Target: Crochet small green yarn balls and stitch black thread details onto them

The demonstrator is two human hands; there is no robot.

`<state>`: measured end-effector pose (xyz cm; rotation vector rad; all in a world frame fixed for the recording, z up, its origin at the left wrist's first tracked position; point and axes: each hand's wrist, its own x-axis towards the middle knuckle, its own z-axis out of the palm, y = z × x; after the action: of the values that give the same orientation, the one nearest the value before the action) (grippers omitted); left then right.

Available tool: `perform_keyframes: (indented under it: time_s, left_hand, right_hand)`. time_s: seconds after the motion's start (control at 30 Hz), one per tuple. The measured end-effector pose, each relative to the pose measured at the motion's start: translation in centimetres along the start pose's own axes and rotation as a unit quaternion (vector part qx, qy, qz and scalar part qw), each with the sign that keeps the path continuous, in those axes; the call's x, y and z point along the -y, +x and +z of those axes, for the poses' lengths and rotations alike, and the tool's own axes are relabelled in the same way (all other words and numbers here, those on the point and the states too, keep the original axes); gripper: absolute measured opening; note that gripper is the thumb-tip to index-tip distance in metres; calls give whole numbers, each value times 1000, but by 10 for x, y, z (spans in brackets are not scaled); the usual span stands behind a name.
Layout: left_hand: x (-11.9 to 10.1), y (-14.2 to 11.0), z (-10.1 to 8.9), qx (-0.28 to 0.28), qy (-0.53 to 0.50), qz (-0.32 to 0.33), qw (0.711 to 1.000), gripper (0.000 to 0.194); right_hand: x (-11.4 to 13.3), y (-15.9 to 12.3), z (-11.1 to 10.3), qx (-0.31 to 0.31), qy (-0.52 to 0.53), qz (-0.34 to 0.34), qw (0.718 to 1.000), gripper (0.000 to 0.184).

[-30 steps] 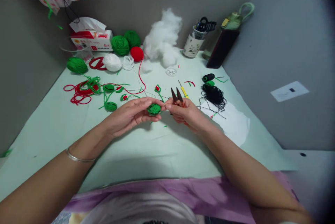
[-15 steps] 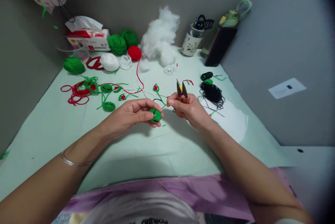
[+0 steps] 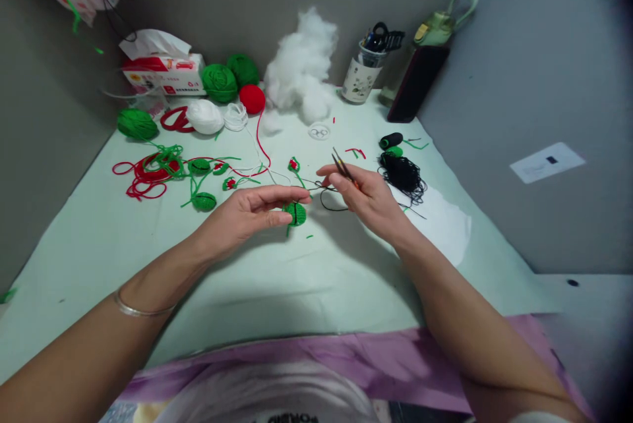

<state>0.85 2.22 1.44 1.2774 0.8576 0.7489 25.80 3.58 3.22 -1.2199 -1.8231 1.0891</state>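
Note:
My left hand (image 3: 252,212) has its fingers stretched out, with the thumb against a small green crocheted ball (image 3: 297,213) that has a black line across it and a short green tail. The fingertips partly cover its top. My right hand (image 3: 363,196) is wrapped round small scissors (image 3: 341,165), blades pointing up and nearly together. Black yarn (image 3: 332,207) runs between the two hands and loops below the right fingers. Just beyond lies a small red and green crocheted piece (image 3: 294,165) with a green tail.
Two similar green balls (image 3: 204,201), tangled red and green yarn (image 3: 148,172) and yarn balls (image 3: 219,83) lie left. White stuffing (image 3: 306,74) stands at the back. On the right are black yarn (image 3: 403,176), a pen cup (image 3: 362,77), a bottle (image 3: 435,31) and a dark phone-like slab (image 3: 418,85).
My left fingers have straightened over the green ball, which shows lower under them. My right hand has shifted slightly right, and the scissor blades have closed. A black yarn loop shows more between the hands.

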Motion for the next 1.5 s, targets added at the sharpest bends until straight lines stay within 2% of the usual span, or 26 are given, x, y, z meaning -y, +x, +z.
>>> perform_keyframes:
  time_s: [0.07, 0.13, 0.2, 0.27, 0.43, 0.77, 0.87, 1.07, 1.27, 1.5]
  left_hand:
    - [-1, 0, 0, -17, 30, 11, 999, 41]
    - [-2, 0, 0, -27, 53, 18, 998, 45]
    - [-2, -1, 0, -30, 68, 21, 997, 48]
    - [-2, -1, 2, -26, 79, 19, 996, 51]
    - [-2, -2, 8, 3, 93, 26, 995, 51]
    - [0, -3, 11, 27, 81, 32, 996, 45]
    - [-2, -3, 10, 23, 85, 28, 996, 46]
    - [-7, -4, 6, 17, 83, 8, 996, 53]
    - [-4, -5, 6, 20, 63, 3, 998, 59]
    - [-1, -4, 11, 48, 32, 7, 998, 60]
  right_hand:
    - [5, -4, -10, 33, -48, -21, 998, 48]
    - [9, -8, -16, 109, -73, -18, 991, 53]
    - [12, -9, -16, 160, -94, -6, 983, 49]
    - [14, -9, -11, 180, -109, 5, 978, 41]
    - [13, -7, 4, 192, -79, 13, 978, 40]
    - [16, -8, 12, 188, -49, 23, 981, 40]
    - [13, -7, 10, 192, -43, 22, 980, 39]
    - [7, -4, -7, 267, -5, 29, 963, 39]
    - [5, -3, -2, 245, -20, 34, 969, 42]
    - [6, -5, 8, 232, -20, 48, 971, 42]
